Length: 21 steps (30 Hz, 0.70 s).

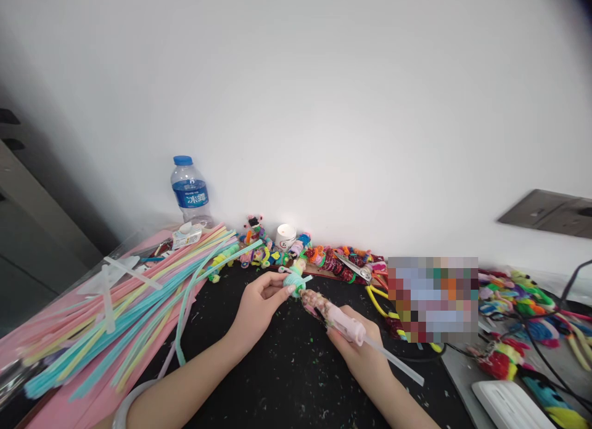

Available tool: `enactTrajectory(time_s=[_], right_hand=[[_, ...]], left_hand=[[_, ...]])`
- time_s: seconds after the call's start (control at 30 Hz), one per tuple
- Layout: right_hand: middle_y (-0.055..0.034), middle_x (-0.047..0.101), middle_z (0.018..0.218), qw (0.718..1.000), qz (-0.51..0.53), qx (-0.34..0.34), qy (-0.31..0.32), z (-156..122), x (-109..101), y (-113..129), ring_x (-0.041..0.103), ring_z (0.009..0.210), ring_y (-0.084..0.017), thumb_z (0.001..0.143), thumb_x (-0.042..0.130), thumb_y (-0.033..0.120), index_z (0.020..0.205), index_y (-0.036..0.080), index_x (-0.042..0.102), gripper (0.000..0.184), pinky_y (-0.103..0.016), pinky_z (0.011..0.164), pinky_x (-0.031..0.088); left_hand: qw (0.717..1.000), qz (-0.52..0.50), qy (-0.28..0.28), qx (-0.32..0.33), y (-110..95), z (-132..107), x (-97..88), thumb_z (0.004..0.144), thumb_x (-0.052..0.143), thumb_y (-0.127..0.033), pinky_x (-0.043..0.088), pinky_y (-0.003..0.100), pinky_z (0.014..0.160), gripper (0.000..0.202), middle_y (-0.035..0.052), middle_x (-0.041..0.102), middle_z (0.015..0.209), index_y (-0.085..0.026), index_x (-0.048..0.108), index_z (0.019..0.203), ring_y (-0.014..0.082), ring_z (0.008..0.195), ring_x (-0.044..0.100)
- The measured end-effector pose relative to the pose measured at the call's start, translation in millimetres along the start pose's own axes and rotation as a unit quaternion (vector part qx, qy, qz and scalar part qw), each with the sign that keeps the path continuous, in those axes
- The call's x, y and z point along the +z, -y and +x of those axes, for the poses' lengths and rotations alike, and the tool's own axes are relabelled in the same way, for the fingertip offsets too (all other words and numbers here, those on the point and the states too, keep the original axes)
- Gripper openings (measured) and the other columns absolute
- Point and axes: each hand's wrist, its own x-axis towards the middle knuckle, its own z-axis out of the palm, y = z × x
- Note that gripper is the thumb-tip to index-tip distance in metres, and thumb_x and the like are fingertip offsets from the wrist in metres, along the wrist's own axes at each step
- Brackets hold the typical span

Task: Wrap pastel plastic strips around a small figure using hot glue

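Observation:
Between the thumb and fingers of my left hand (pixel 264 298) is a small mint-green pipe cleaner figure (pixel 294 283), with a yellowish part at its top. My right hand (pixel 358 343) is wrapped round a pale pink hot glue gun (pixel 340 323), whose front end is crusted brown. The gun's nozzle meets or nearly meets the lower right side of the figure; I cannot tell whether they touch. A translucent glue stick (pixel 398 362) juts from the gun's back end. The fingers of my right hand under the gun are partly hidden.
Loose pastel pipe cleaners (pixel 139 312) lie spread on the left, with a water bottle (pixel 190 192) behind. Along the wall stand several finished figures (pixel 268 256), a paper cup (pixel 285 235) and scissors (pixel 354 269). Black cables (pixel 531 330) and a white device (pixel 513 404) are at right.

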Motion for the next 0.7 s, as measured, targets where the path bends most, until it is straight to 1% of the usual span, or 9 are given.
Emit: enactTrajectory(time_s=[0.1, 0.27, 0.37, 0.43, 0.57, 0.7], right_hand=[[0.003, 0.051, 0.056, 1.0, 0.005, 0.01, -0.001, -0.1, -0.1, -0.4, 0.048, 0.049, -0.012, 0.077, 0.055, 0.023, 0.064, 0.02, 0.047, 0.016, -0.021, 0.046, 0.036], [0.0038, 0.05, 0.054, 1.0, 0.007, 0.01, -0.001, 1.3, 1.0, 0.1, 0.047, 0.048, -0.011, 0.076, 0.055, 0.023, 0.061, 0.021, 0.044, 0.019, -0.02, 0.045, 0.035], [0.004, 0.05, 0.054, 1.0, 0.011, 0.015, 0.01, 0.8, 1.1, 1.1, 0.048, 0.048, -0.011, 0.076, 0.056, 0.023, 0.062, 0.021, 0.044, 0.018, -0.02, 0.046, 0.035], [0.004, 0.05, 0.055, 1.0, 0.015, 0.016, 0.006, 0.5, 0.9, 1.0, 0.048, 0.049, -0.011, 0.076, 0.055, 0.024, 0.062, 0.02, 0.045, 0.018, -0.02, 0.046, 0.034], [0.0037, 0.05, 0.056, 1.0, 0.012, 0.014, -0.012, 1.5, 0.0, -0.9, 0.047, 0.049, -0.011, 0.077, 0.054, 0.023, 0.062, 0.02, 0.045, 0.017, -0.021, 0.045, 0.035], [0.0034, 0.05, 0.055, 1.0, 0.012, 0.002, -0.002, 2.2, -0.3, -1.4, 0.048, 0.049, -0.011, 0.077, 0.055, 0.023, 0.063, 0.02, 0.047, 0.017, -0.021, 0.046, 0.035]], left_hand=[[1.0, -0.002, 0.001, -0.003, -0.4, 0.5, 0.1, 0.068, 0.069, -0.033, 0.052, 0.034, 0.077, 0.028, 0.0075, 0.072, 0.09, -0.016, 0.066, 0.09, 0.0238, 0.088, 0.066], [1.0, -0.003, -0.009, -0.005, -0.5, 1.5, 0.0, 0.068, 0.069, -0.033, 0.052, 0.034, 0.076, 0.028, 0.007, 0.072, 0.089, -0.016, 0.066, 0.09, 0.0235, 0.086, 0.066], [1.0, 0.005, 0.0, -0.009, -0.8, 1.0, 0.2, 0.069, 0.068, -0.033, 0.052, 0.033, 0.076, 0.028, 0.0072, 0.072, 0.09, -0.016, 0.066, 0.091, 0.0232, 0.086, 0.065], [1.0, 0.009, 0.006, -0.008, -1.0, 0.6, 0.4, 0.069, 0.068, -0.033, 0.052, 0.033, 0.076, 0.028, 0.007, 0.072, 0.089, -0.016, 0.066, 0.091, 0.0229, 0.086, 0.065], [1.0, 0.004, 0.004, -0.007, -1.2, 0.7, 0.4, 0.07, 0.067, -0.034, 0.052, 0.034, 0.077, 0.028, 0.0068, 0.072, 0.089, -0.016, 0.065, 0.091, 0.0232, 0.087, 0.065], [1.0, 0.004, -0.002, -0.006, -0.8, 1.5, 0.0, 0.069, 0.068, -0.035, 0.053, 0.034, 0.076, 0.029, 0.0069, 0.072, 0.089, -0.016, 0.066, 0.091, 0.0232, 0.085, 0.065]])
